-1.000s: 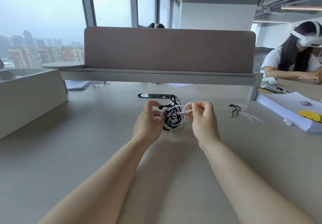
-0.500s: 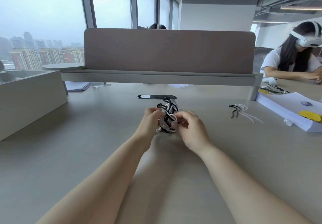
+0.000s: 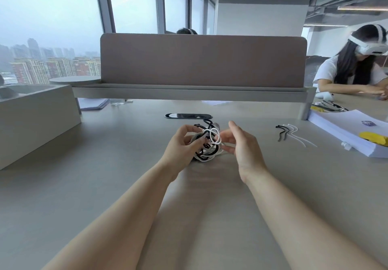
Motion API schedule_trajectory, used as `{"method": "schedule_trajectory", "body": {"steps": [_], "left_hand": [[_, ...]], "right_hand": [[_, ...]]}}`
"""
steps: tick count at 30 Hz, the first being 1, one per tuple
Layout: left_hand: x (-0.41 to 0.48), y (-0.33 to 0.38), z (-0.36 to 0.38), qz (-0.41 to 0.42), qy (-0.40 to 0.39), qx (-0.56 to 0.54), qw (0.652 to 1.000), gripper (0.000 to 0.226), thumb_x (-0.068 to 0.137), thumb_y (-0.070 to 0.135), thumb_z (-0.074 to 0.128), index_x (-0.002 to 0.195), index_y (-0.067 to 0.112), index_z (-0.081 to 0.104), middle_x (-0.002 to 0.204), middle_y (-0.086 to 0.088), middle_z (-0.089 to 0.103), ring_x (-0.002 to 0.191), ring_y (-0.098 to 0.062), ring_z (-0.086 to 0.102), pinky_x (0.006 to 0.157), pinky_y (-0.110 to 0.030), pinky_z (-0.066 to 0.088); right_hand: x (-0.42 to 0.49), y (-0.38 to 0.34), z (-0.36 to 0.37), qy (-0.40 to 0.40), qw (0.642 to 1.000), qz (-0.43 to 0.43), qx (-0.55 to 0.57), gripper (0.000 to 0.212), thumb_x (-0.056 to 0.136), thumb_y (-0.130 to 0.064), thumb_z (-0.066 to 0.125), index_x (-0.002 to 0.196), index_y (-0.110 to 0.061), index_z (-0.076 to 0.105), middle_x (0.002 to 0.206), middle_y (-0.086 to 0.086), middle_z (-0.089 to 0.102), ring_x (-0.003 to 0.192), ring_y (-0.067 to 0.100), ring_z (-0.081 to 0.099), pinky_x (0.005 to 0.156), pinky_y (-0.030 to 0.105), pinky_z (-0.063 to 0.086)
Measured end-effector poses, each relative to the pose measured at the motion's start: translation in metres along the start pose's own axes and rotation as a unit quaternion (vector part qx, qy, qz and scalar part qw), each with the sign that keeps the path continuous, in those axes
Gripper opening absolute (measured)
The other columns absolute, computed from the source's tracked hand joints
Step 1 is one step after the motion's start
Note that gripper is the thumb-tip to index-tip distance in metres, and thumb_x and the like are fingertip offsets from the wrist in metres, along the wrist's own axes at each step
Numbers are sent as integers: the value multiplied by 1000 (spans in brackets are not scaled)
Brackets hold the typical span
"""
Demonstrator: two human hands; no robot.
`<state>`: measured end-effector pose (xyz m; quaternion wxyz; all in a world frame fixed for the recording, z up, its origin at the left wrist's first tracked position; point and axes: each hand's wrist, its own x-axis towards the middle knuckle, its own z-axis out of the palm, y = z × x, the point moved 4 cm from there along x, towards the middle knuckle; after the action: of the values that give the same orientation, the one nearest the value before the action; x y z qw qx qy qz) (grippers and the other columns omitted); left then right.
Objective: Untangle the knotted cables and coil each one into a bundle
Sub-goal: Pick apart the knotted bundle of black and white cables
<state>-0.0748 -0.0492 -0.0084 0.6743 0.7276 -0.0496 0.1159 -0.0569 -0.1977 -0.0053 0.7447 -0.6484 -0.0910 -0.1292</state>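
Tangle (image 3: pixel 204 154) of black and white cables sits dead centre on the near part of the desk (image 3: pixel 105 175), between my two hands; can't tell if its underside rests on the top or hangs just above it. Left hand (image 3: pixel 181 147) has it: fingers and thumb curled into the left side of the bundle, holding it upright. Right hand (image 3: pixel 244 148) holds nothing, palm turned in, fingers relaxed and spread, fingertips (image 3: pixel 225 148) just beside the strands; contact unclear from this view. Tangle is a tight ball, slightly taller than wide, no real long axis. The one usable feature is a white loop (image 3: pixel 214 136) standing proud at the top right, on the side facing the free hand. So the right hand is nearer to that loop and the left works as the anchor. My read: early stage, nothing separated, nothing coiled. Next move looks like a right-hand pinch on the loop and a pull rightward, away from the left hand. Risk: pulling the wrong strand cinches the knot tighter. Further out: a flat dark slot (image 3: pixel 188 115) in the desk just behind the tangle, black and white cable ties (image 3: pixel 290 133) well to the right, a paper stack (image 3: pixel 346 131) beyond them, a partition (image 3: pixel 201 59) across the back.
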Motion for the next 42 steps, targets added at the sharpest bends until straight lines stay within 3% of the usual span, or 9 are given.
{"method": "schedule_trajectory", "body": {"steps": [3,7,11,17,22,26,32,37,42], "left_hand": [[0,1,1,-4,-4,3,1000,12,94,16,60,105,19,57,84,4,65,47,2,49,37,-7,30],[-2,3,1,0,-18,10,1000,13,97,12,52,107,17,59,84,1,61,39,3,44,38,-7,30],[-4,7,4,4,-40,7,999,20,95,2,47,103,13,62,75,1,61,45,3,49,42,-7,33],[-4,6,7,-2,-59,43,997,22,87,-2,49,85,16,61,80,-8,58,52,-2,48,46,-9,34],[-3,3,7,0,-66,51,996,21,85,-4,52,82,15,59,78,-8,55,57,-8,47,50,-11,34],[-2,0,9,7,-78,46,996,19,85,-1,60,84,18,60,80,-7,56,70,-17,47,64,-22,37],[-1,-2,12,19,-88,39,995,20,86,5,64,100,19,64,86,-9,62,74,-17,51,73,-27,41],[-3,2,13,35,-103,18,994,31,89,1,61,104,28,66,84,4,69,70,-2,62,69,-10,46],[-2,-1,12,46,-102,36,993,33,90,7,64,110,33,66,98,2,73,85,-7,67,80,-21,54]], "right_hand": [[0,3,-3,25,997,-34,-66,22,95,-21,54,76,-17,64,70,-6,65,69,8,58,71,26,49],[-1,6,1,-8,992,-47,-113,9,90,-11,61,83,-16,66,68,-2,67,67,8,61,73,30,50],[0,13,3,-4,992,-5,-126,26,91,-30,62,77,-9,69,72,7,64,70,14,54,70,32,45],[2,15,-1,7,995,63,-75,24,89,-34,64,78,-13,69,59,-10,62,59,4,50,63,19,40],[1,15,3,-23,993,115,-24,21,86,-13,65,66,-16,64,48,-13,57,43,0,44,53,16,33],[1,15,5,-25,992,127,5,27,82,-8,64,56,-15,62,54,-2,46,52,11,31,55,24,24],[-1,14,7,-45,992,117,6,28,83,-7,59,57,-17,61,61,0,53,58,11,41,59,24,31],[-4,11,11,-58,993,97,25,16,86,-9,59,72,-18,63,68,-1,60,65,11,51,63,22,38],[-5,10,13,-53,993,93,46,8,89,-20,63,81,-18,64,73,-4,64,61,4,55,59,15,41]]}}
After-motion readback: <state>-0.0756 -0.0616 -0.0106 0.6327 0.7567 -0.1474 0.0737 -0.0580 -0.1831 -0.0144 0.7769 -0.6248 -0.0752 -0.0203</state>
